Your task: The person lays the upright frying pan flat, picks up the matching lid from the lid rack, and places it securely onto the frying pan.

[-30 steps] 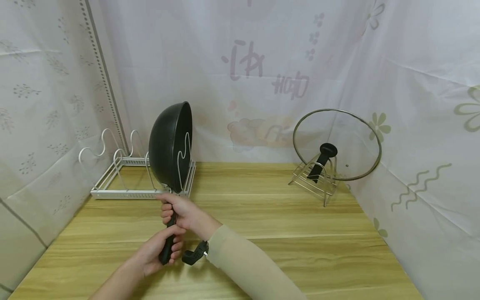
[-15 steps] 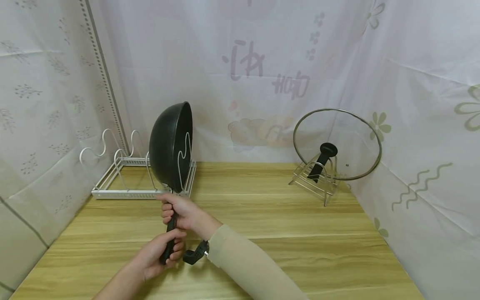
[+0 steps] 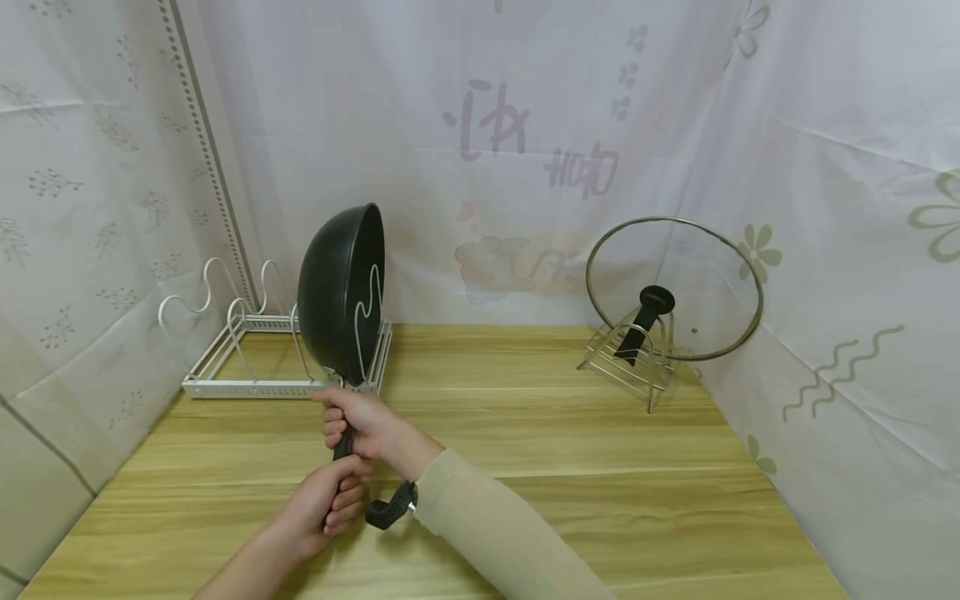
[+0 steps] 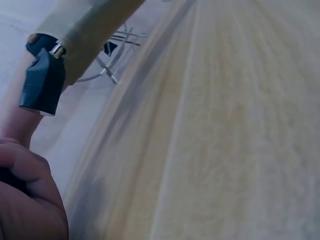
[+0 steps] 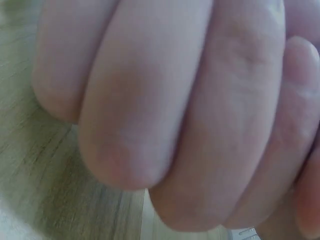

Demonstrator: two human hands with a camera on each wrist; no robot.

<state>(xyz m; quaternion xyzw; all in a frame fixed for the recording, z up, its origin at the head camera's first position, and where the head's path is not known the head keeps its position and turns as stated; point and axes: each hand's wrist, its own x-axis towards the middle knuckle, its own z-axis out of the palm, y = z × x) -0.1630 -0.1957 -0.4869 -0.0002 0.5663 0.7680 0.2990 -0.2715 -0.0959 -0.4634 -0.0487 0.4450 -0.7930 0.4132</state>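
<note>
From here I see the black wok (image 3: 326, 292) standing on its edge at the right end of the white rack (image 3: 255, 388), hollow side turned right, its bulk hiding part of the frame behind. Both hands grasp its black handle (image 3: 342, 444): the right hand (image 3: 363, 422) near the pan, the left hand (image 3: 321, 507) lower down, fingers curled so fully that only short bits of handle show. The right-wrist view is filled by blurred fingers, and the left-wrist one cuts a hand off at its edge. Across the table (image 3: 562, 483), the see-through lid (image 3: 701, 287) leans in a wire stand (image 3: 650, 390), partly screened by its loops.
</note>
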